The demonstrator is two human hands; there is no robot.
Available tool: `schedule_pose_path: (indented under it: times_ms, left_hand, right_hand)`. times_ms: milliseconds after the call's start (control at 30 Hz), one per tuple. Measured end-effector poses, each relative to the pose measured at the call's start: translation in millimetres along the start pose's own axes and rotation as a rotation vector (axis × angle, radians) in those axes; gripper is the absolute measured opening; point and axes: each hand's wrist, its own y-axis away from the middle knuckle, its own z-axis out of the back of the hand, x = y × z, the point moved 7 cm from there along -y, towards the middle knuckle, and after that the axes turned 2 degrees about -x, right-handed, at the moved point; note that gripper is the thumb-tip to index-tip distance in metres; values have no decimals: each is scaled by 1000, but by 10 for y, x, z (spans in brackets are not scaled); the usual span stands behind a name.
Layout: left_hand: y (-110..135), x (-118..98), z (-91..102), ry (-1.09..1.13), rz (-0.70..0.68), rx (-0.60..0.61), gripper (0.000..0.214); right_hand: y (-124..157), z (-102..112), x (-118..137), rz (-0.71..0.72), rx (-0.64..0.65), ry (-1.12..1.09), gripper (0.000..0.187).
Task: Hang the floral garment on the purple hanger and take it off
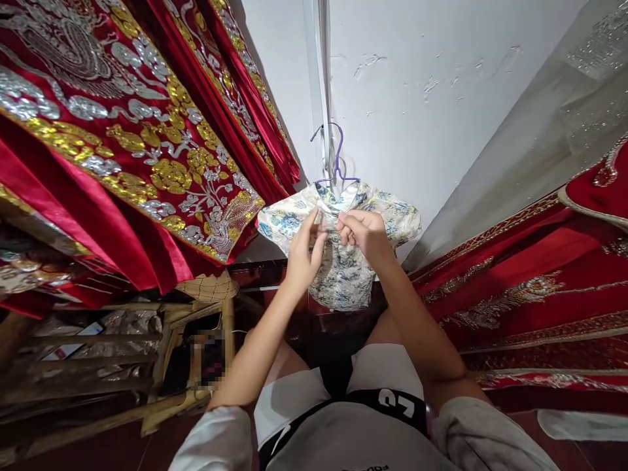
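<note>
Your left hand [304, 252] is pinching the front of the top [343, 278] just under its collar, fingers loosely curled; your right hand [366, 234] is gripping the same floral fabric right beside it, fingers closed. The top is hanging straight ahead of you on a purple hanger [337, 157], hooking beside a white pole [321, 78] against the wall [417, 85]. Red robes [122, 144] are hanging at both sides, a wooden rack [147, 327] sitting lower left

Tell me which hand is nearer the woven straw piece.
Left. The left hand pinches the floral garment just right of the woven straw piece; the right hand grips farther right.
</note>
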Motion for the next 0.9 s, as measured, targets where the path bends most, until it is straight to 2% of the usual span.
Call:
schedule_pose_path:
  times_ms: [67,133,200,300,367,400,533,667,733,800,867,900]
  left_hand:
    - [-326,-188,20,-30,-120,59,28]
    - [-513,-309,22,-65,-196,94,20]
    - [-587,-364,52,-89,-218,80,21]
    - [-601,-367,208,-87,-154,-61,20]
    - [-598,-372,298,-94,-107,-113,20]
    - [-602,-385,311,-100,-99,-95,21]
    - [-597,-418,242,-85,-91,65,25]
    - [-525,-435,138,-81,-79,98,27]
    - [-522,-448,140,-48,-76,42,28]
    - [-571,-393,267,7,-68,-87,28]
    - [-637,-198,572,56,-60,-304,29]
    - [-662,-35,753,67,-48,-396,30]
  right_hand:
    - [8,12,3,25,-6,26,31]
    - [-16,26,-29,55,-19,45,31]
    - [-43,48,-134,71,-52,84,32]
    - [-49,80,-382,51,-114,168,34]
    - [-30,69,-501,37,-105,167,36]
    - [-17,48,-519,41,-79,141,37]
    - [13,-56,-322,120,43,4,40]
    - [-38,-135,-110,203,76,6,39]
    - [-74,-151,-153,203,46,62,36]
    - [-86,-142,-308,145,6,143,34]
    - [-45,-109,-501,67,-22,197,34]
    - [-2,-96,-585,35,-16,195,34]
